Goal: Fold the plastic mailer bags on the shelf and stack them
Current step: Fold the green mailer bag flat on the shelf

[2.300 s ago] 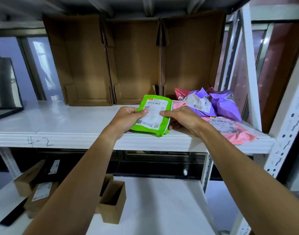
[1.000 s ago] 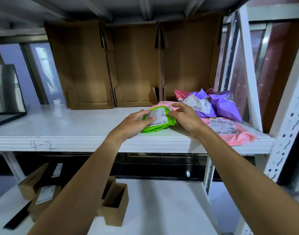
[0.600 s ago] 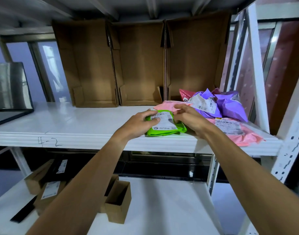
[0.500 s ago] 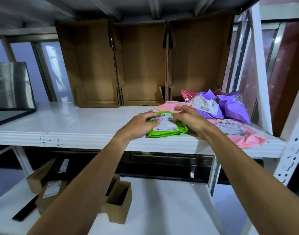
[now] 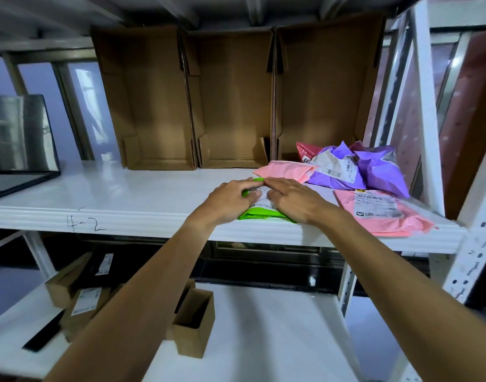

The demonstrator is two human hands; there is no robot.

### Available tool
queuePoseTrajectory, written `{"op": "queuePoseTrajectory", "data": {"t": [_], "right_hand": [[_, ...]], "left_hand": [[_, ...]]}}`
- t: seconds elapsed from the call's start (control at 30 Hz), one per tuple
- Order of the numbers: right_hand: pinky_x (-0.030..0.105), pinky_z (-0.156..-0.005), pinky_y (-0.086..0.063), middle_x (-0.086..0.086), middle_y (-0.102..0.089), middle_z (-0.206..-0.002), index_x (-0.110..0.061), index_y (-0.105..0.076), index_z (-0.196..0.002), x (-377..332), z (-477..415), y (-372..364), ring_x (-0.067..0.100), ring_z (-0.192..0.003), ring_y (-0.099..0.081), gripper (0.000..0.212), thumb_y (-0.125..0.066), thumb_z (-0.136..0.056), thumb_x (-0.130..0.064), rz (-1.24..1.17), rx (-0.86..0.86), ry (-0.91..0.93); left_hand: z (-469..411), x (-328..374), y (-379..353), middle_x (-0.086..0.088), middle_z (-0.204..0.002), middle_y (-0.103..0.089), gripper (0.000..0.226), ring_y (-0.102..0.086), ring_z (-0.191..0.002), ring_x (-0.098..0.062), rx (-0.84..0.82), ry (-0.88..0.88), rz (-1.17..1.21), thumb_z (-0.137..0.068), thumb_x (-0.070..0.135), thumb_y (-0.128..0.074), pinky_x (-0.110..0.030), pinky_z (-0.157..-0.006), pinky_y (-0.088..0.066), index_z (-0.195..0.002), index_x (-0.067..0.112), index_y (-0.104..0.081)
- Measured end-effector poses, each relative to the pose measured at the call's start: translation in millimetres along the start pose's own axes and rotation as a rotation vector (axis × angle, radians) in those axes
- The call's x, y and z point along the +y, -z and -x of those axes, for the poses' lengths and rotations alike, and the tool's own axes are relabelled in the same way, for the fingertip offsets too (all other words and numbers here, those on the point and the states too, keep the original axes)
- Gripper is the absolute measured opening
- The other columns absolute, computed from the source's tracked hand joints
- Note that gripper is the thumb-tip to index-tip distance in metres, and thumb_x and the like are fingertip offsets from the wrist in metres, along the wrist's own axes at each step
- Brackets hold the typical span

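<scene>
A folded green mailer bag (image 5: 259,213) with a white label lies near the front edge of the white shelf (image 5: 126,197). My left hand (image 5: 231,198) covers its left part, fingers over the far edge and thumb on the label. Pressing flat on its right part is my right hand (image 5: 294,201); the fingertips of both hands meet. Just behind lies a folded pink mailer (image 5: 286,172). Crumpled purple mailers (image 5: 338,172) and a red one (image 5: 305,150) are heaped at the right, with a flat pink mailer (image 5: 379,210) in front of them.
Three open cardboard boxes (image 5: 153,106) stand on their sides along the back of the shelf. A glass-sided case (image 5: 18,139) sits at the far left. A white upright post (image 5: 426,106) bounds the right end. Small cardboard boxes (image 5: 195,321) rest on the lower shelf.
The green mailer, held up in both hands earlier, was folded smaller and set down on the shelf. Both hands now lie flatter on top of it.
</scene>
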State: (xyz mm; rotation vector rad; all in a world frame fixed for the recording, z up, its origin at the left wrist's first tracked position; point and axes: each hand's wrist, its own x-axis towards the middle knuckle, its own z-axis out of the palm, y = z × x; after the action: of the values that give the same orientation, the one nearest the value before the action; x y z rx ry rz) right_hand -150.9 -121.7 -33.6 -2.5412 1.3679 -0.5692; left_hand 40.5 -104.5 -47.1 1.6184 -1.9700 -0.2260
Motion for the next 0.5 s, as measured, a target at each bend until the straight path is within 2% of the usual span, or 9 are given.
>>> {"op": "queuePoseTrajectory", "data": {"t": [0.17,0.5], "right_hand": [[0.033,-0.118,-0.015,-0.004,-0.017,-0.166,-0.022,-0.021,-0.158,-1.4,-0.9,0.7,0.016,-0.151,-0.015,0.053,-0.023,-0.108,-0.036,0.009,-0.070,-0.025],[0.035,-0.122,-0.015,0.002,-0.012,-0.167,-0.014,-0.016,-0.158,-0.5,-5.8,0.8,0.018,-0.152,-0.012,0.053,-0.022,-0.108,-0.029,0.117,-0.167,-0.027]], "left_hand": [[1.1,3.5,1.0,0.016,-0.160,-0.032,0.042,-0.036,-0.144,-0.025,-0.078,0.025,-0.076,-0.105,0.053,-0.034,-0.047,-0.115,-0.032,-0.146,0.051,-0.042],[5.3,10.6,4.8,0.014,-0.160,-0.033,0.042,-0.039,-0.143,-0.026,-0.091,0.005,-0.084,-0.106,0.048,-0.037,-0.046,-0.114,-0.034,-0.147,0.044,-0.046]]}}
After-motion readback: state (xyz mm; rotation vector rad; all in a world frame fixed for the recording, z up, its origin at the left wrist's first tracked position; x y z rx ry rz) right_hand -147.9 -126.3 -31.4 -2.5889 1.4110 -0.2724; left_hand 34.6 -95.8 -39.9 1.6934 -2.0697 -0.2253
